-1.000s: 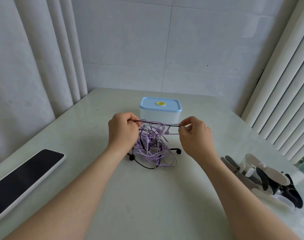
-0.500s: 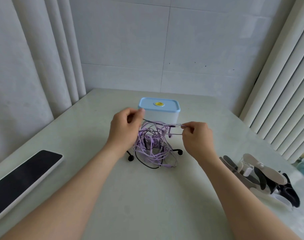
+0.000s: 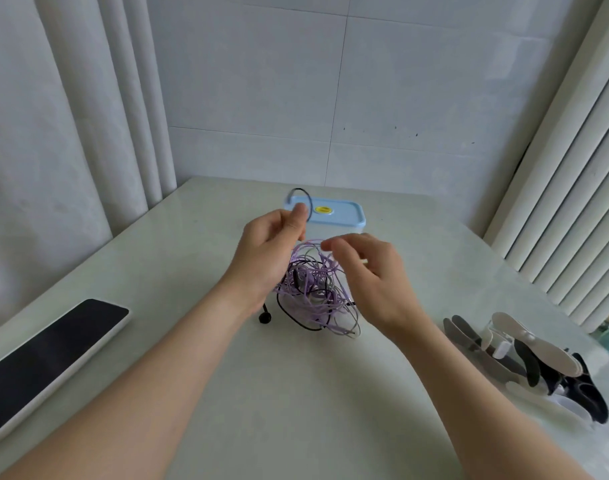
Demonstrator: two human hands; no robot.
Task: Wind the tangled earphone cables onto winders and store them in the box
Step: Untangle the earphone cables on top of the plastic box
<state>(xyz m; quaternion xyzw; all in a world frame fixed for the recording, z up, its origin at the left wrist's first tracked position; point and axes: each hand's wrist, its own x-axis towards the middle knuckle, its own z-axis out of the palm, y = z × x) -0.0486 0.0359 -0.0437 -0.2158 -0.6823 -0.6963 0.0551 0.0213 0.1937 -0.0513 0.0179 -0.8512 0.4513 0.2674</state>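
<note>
A tangle of purple and black earphone cables [image 3: 315, 292] lies mid-table, with a black earbud [image 3: 264, 318] resting at its left. My left hand [image 3: 268, 251] is raised above the tangle's left side, pinching a loop of black cable [image 3: 305, 197] between thumb and fingers. My right hand [image 3: 369, 271] hovers over the right of the tangle with fingers spread and blurred, holding nothing that I can see. Behind the hands stands the white box with a light blue lid [image 3: 344, 213] and a yellow sticker. A pile of black, grey and white winders [image 3: 525, 362] lies at the right.
A dark tablet in a white case [image 3: 50, 355] lies at the table's left edge. Curtains hang on the left, a white ribbed radiator stands on the right, and a tiled wall is behind the table [image 3: 296, 393].
My left hand has risen, lifting a loop of black cable in front of the box. My right hand has let go of the strand it pinched and opened.
</note>
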